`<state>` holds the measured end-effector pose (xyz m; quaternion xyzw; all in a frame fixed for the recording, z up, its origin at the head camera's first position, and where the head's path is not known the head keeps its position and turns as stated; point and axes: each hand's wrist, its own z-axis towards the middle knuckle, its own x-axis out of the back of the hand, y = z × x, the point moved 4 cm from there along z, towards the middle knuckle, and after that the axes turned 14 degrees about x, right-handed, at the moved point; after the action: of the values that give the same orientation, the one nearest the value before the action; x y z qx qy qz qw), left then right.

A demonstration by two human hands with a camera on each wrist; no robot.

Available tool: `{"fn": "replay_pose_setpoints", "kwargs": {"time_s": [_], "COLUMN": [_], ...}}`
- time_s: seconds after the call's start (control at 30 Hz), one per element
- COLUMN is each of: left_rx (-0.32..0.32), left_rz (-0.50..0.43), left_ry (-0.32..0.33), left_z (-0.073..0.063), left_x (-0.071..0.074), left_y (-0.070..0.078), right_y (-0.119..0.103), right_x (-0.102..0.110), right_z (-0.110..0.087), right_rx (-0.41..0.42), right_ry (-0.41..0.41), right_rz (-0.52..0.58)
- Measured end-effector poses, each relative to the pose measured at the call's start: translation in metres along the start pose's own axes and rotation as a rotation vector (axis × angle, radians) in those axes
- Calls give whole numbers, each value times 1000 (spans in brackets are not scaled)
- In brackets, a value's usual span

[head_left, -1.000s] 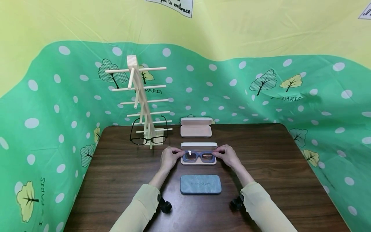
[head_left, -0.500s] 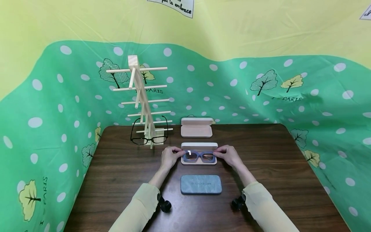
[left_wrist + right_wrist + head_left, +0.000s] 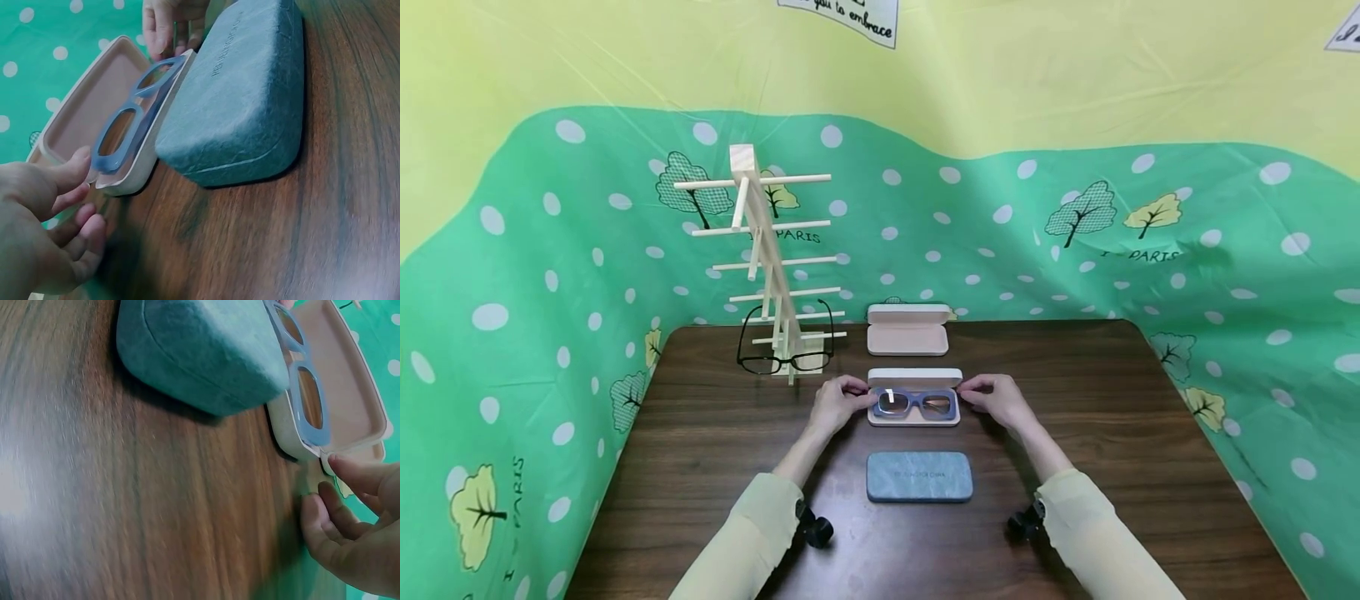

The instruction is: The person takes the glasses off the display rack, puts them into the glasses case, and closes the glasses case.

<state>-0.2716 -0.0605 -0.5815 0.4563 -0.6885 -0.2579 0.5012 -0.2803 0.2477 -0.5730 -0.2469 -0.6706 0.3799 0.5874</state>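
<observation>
Blue-framed glasses with tinted lenses (image 3: 915, 401) lie in an open case with a pale lining (image 3: 914, 378) at the middle of the table. My left hand (image 3: 837, 406) is at the left end of the glasses; in the left wrist view its thumb (image 3: 76, 165) is beside the frame's corner, fingers apart from it. At the other end is my right hand (image 3: 1000, 402), its thumb (image 3: 350, 470) close to the case's hinge corner and nothing between thumb and fingers. Whether either thumb still touches the case cannot be told.
A closed teal case (image 3: 919, 477) lies in front of the open one. Behind stands another open, pink-lined case (image 3: 907, 337). At left, a wooden peg rack (image 3: 765, 242) bears black-framed glasses (image 3: 785, 363). A patterned cloth (image 3: 1000, 217) hangs behind the table (image 3: 1112, 433).
My fingers and thumbs have let go of the glasses' ends. The right hand has moved slightly right and up, the left slightly left. The glasses stay in the case.
</observation>
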Motion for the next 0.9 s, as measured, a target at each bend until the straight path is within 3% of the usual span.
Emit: {"fn": "replay_pose_setpoints", "kwargs": {"time_s": [0.13,0.3,0.43,0.67,0.9], "left_rx": [2,3,11,130,227], "left_rz": [-26,17,40,-18,44], "left_ry": [-96,-150,-188,-255,-302], "left_z": [-1,-1,1,6,14], "left_x": [4,11,13,15,11], "left_y": [0,2,5,8,13], "right_y": [-2,-3,-2,-8,-16], "right_x": [5,10,11,8,5], "right_z": [-2,-3,-2,5,12], "right_rx": [6,-2,-64,-169,-236], "right_ry": [-67,-147,-207,-252,-282], "right_rz": [1,37,81,209,191]}}
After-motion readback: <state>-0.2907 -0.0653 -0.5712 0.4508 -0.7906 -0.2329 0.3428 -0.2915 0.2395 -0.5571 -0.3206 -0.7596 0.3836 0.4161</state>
